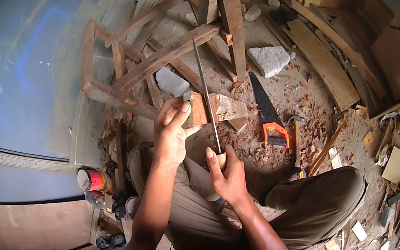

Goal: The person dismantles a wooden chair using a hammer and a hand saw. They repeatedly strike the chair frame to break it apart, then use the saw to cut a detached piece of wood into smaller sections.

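I sit on the ground with my knees bent. My right hand [226, 175] is closed around the pale wooden handle of a long thin metal file [205, 94], which slants up and to the left, away from me. The file's shaft crosses a small reddish-brown wood block [198, 110] that lies against a paler chunk of wood [228, 107]. My left hand [172, 126] hovers beside the block's left edge with its fingers spread and raised and the thumb pointing right. It grips nothing that I can see.
A handsaw with an orange handle [271, 120] and a hammer [295, 136] lie on the sawdust to the right. A rough frame of wooden battens [135, 68], a grey stone [171, 82], a white stone [269, 59] and planks [323, 64] lie beyond. A tin can [94, 180] stands at my left.
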`<action>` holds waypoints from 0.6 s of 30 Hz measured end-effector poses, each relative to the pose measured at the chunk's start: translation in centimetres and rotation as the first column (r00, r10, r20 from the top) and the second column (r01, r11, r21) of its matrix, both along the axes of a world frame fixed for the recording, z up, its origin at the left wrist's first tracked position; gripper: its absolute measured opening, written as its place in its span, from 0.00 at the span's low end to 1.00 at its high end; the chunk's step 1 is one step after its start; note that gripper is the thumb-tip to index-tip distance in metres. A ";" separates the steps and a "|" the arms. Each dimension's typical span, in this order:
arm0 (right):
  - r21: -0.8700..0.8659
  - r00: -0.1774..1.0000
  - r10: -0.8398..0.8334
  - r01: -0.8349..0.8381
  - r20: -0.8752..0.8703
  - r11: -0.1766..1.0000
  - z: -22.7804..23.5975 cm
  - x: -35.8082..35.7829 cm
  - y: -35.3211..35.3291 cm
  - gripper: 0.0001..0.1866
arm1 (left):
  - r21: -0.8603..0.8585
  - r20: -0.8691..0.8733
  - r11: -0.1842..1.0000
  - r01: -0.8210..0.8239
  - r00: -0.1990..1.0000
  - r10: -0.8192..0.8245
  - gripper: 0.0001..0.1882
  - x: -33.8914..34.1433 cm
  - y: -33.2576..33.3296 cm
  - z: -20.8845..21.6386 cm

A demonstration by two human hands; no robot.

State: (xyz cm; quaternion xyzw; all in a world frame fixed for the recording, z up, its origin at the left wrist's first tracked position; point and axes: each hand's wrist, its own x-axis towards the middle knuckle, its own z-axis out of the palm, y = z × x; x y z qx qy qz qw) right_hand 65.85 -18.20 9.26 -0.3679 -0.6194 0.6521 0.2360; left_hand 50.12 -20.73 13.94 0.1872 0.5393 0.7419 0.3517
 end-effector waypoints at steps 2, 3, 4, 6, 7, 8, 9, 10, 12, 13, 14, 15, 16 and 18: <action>0.009 1.000 0.007 -0.007 0.019 1.000 0.3 0.2 0.2 0.23 | 0.011 0.021 1.000 0.006 1.000 -0.006 0.10 -0.1 0.1 -0.1; 0.013 1.000 0.009 -0.010 0.028 1.000 0.5 0.3 0.3 0.23 | 0.016 0.031 1.000 0.010 0.999 -0.011 0.09 -0.1 0.1 -0.2; 0.013 0.999 0.013 -0.013 0.037 1.000 0.7 0.4 0.3 0.22 | 0.006 0.022 1.000 0.018 1.000 -0.018 0.10 -0.2 0.0 -0.3; 0.014 0.998 0.018 -0.019 0.055 1.000 1.6 0.8 0.2 0.21 | -0.014 0.005 0.999 0.034 0.999 -0.034 0.13 -0.2 -0.3 -0.4; 0.030 1.000 0.012 -0.012 -0.007 0.999 2.8 1.1 0.0 0.20 | -0.043 -0.007 0.999 0.021 1.000 -0.021 0.13 -0.1 -0.4 -0.3; 0.046 0.998 0.005 -0.002 -0.063 0.999 4.5 1.8 0.0 0.20 | -0.073 -0.015 0.997 0.010 1.000 -0.011 0.13 0.3 -0.4 0.1; 0.061 0.993 -0.002 0.010 -0.119 0.998 5.2 2.1 -0.1 0.19 | -0.102 -0.022 0.995 -0.001 1.000 -0.001 0.13 0.7 -0.3 0.4; 0.239 0.974 -0.029 0.084 -0.226 0.967 5.1 2.3 -0.2 0.18 | -0.105 -0.049 0.994 -0.003 0.999 -0.002 0.13 1.2 0.0 0.7; 0.138 0.976 -0.047 0.078 -0.214 0.987 4.8 2.5 -0.5 0.15 | -0.124 -0.041 0.992 0.014 0.999 -0.019 0.12 1.5 0.2 0.5; 0.087 0.976 -0.060 0.080 -0.211 0.993 4.9 2.5 -0.6 0.13 | -0.133 -0.040 0.991 0.026 0.999 -0.032 0.12 1.8 0.3 0.7; 0.070 0.995 -0.046 0.052 -0.086 0.996 3.2 1.6 -0.2 0.14 | -0.118 -0.036 0.992 0.032 0.999 -0.036 0.12 1.8 0.4 0.7; 0.043 0.997 -0.065 0.063 0.035 0.997 2.0 1.5 0.4 0.15 | -0.103 -0.030 0.994 0.038 0.999 -0.042 0.12 1.7 0.3 0.2; 0.041 0.998 -0.001 -0.001 0.069 0.999 2.5 1.8 1.0 0.17 | -0.086 -0.030 0.996 0.034 0.999 -0.036 0.11 1.3 0.2 0.1; 0.069 0.998 0.042 -0.045 0.036 0.997 4.3 2.3 1.5 0.20 | -0.090 -0.024 0.995 0.047 0.998 -0.050 0.12 0.8 0.2 0.4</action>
